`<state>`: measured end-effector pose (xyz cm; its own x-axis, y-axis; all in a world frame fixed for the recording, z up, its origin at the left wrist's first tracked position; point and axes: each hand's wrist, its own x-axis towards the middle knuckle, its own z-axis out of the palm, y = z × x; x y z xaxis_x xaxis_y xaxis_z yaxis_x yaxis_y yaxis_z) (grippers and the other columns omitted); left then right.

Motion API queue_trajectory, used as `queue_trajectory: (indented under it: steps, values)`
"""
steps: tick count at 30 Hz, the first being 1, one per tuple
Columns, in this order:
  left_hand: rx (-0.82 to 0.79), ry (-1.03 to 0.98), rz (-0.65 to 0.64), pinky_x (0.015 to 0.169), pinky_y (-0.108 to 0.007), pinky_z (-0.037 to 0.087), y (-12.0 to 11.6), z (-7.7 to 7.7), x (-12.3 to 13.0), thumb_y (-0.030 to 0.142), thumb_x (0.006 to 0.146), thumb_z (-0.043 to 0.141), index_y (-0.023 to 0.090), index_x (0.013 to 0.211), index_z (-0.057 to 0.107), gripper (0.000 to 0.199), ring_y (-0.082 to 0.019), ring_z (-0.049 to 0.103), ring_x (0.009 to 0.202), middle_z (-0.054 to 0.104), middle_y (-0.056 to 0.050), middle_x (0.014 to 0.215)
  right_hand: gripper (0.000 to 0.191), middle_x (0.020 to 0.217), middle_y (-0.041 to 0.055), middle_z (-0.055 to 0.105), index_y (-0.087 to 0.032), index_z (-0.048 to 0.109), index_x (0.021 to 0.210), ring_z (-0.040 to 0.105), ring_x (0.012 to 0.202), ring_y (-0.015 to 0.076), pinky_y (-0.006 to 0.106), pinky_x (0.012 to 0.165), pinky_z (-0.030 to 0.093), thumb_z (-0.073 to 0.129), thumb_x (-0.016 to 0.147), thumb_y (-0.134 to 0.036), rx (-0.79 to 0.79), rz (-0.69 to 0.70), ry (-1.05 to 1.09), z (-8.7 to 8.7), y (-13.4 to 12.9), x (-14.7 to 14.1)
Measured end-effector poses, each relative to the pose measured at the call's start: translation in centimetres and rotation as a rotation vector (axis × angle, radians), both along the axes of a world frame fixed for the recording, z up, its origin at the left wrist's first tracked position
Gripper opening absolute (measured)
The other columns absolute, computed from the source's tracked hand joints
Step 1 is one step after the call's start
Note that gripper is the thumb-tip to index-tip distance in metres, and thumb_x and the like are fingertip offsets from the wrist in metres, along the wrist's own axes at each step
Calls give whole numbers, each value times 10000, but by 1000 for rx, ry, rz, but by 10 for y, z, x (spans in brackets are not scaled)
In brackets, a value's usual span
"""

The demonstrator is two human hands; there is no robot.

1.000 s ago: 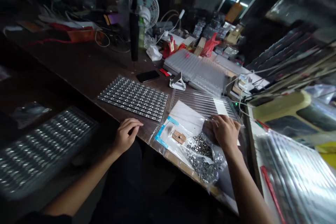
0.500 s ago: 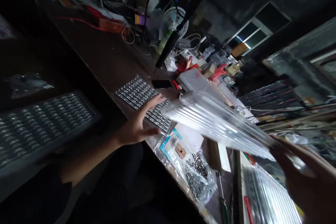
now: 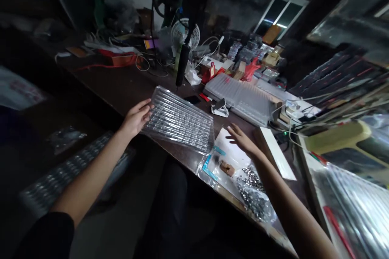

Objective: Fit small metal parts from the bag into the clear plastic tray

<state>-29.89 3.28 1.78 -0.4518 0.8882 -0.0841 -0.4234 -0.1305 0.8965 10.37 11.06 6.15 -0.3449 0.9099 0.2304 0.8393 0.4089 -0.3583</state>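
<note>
A clear ribbed plastic tray (image 3: 182,119) lies over the rows of small metal parts at the table's front edge, and the parts glint through it. My left hand (image 3: 137,118) has its fingers closed on the tray's left edge. To the right of the tray, my right hand (image 3: 240,137) is open, its fingers stretched out above a white sheet (image 3: 230,145) and holding nothing. Below that hand are a small brown block (image 3: 227,168) and a plastic bag of small metal pieces (image 3: 257,200).
A black screwdriver-like tool (image 3: 182,64) hangs over the table. Stacked clear trays (image 3: 240,97) lie behind, near a white phone stand (image 3: 220,108). More clear trays (image 3: 355,202) are at the right. A tray of parts (image 3: 75,174) sits low on the left, blurred.
The clear tray has moved left from my right hand onto the metal parts. My left hand has closed on its left edge; my right hand has let go and come inward.
</note>
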Motion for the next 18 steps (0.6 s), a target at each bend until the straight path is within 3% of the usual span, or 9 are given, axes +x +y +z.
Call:
queue_trajectory:
  steps: [3,7,12,15,18]
  values:
    - [-59,60,-36,451,-104,383,23,-1,-16,112,804,685,160,1124,694,324,-41,582,602,717,-66,965,409,1068,95,773,-140,627,1319,726,727,154,250,653,567,450,1027,-365,-238,52,70,-29,-5,-19]
    - [-149,384,-113,513,-130,444,48,-1,-40,172,856,637,140,1182,677,330,-73,642,686,730,-120,1090,430,1166,105,753,-173,610,1359,736,902,195,302,807,584,551,982,-372,-383,75,108,-41,-8,-36]
    - [-304,872,-178,833,-368,577,59,-11,-63,357,867,625,114,1180,678,399,-261,709,1007,718,-179,1168,514,1297,158,680,-159,565,1407,696,1071,259,360,927,542,602,950,-389,-420,22,37,-46,-5,-48]
    - [-318,1052,-129,1100,-478,434,60,-23,-59,438,846,635,130,1249,654,507,-336,576,1278,627,-184,1353,531,1291,163,676,-154,542,1419,676,1103,270,366,958,508,609,945,-385,-419,-8,-35,-46,1,-54]
    - [-297,1207,-177,1206,-441,306,65,-37,-45,465,892,564,179,1371,586,558,-299,441,1424,515,-129,1507,509,1268,196,672,-109,546,1384,654,1138,283,353,961,482,563,972,-407,-408,-46,-120,-45,6,-62]
